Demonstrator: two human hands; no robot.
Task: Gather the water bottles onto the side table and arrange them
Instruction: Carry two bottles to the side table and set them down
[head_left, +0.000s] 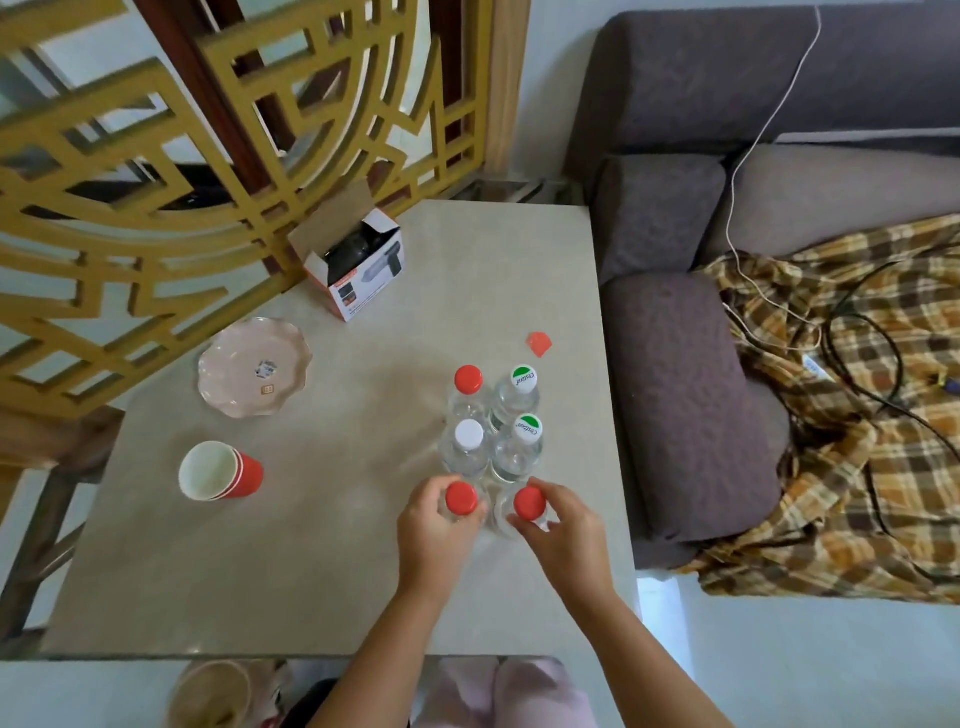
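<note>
1. Standing two by three, the water bottles (491, 441) touch one another near the right edge of the tabletop (311, 545), apparently for a tidy block.
2. Left hand (434, 530) fingers curl round the near-left bottle (461, 500); right hand (563, 525) fingers pinch the near-right bottle (530, 503), probably aligning both.
3. Paper cups (221, 472) and plate (254, 366) lie well apart.

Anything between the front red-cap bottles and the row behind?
Nothing visible. Left hand grips the left red-cap bottle, right hand the right red-cap bottle; both stand directly before the white-cap bottle and nearer green-cap bottle.
</note>
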